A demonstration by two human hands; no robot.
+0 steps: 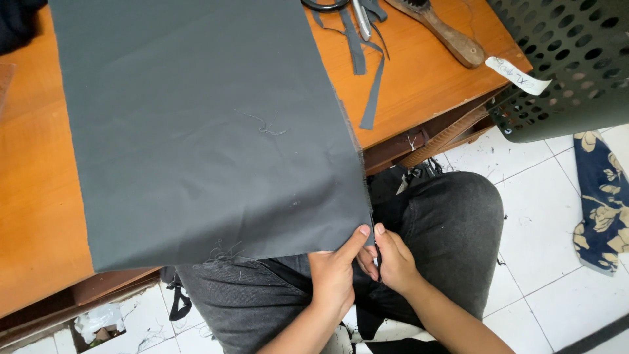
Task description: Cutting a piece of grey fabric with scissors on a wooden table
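**Both hands pinch the near corner of a grey cloth**

A dark perforated plastic basket (563, 59) hangs over the bench's far right corner — what it holds cannot be seen from this angle. A small white paper tag (517, 75) with handwriting on it lies at that corner, its end reaching past the bench edge just beside the basket.

The large grey cloth (209, 131) is spread flat over the middle of the wooden bench (39, 196), its near end hanging a little past the near edge above the person's dark jeans (452, 223). The left hand (334, 275) is closed on the cloth's near right corner, thumb pressed up against the fabric's edge. The right hand (393, 262) sits touching it, fingers curled shut and pinching a thin dark strip or thread at that same corner — too small to tell which.

Along the far edge lie narrow grey offcut strips (370, 72), part of a pair of scissors (341, 6) and a wooden-handled brush (445, 29). On the white tiled floor to the right lies a blue floral fabric (603, 203).
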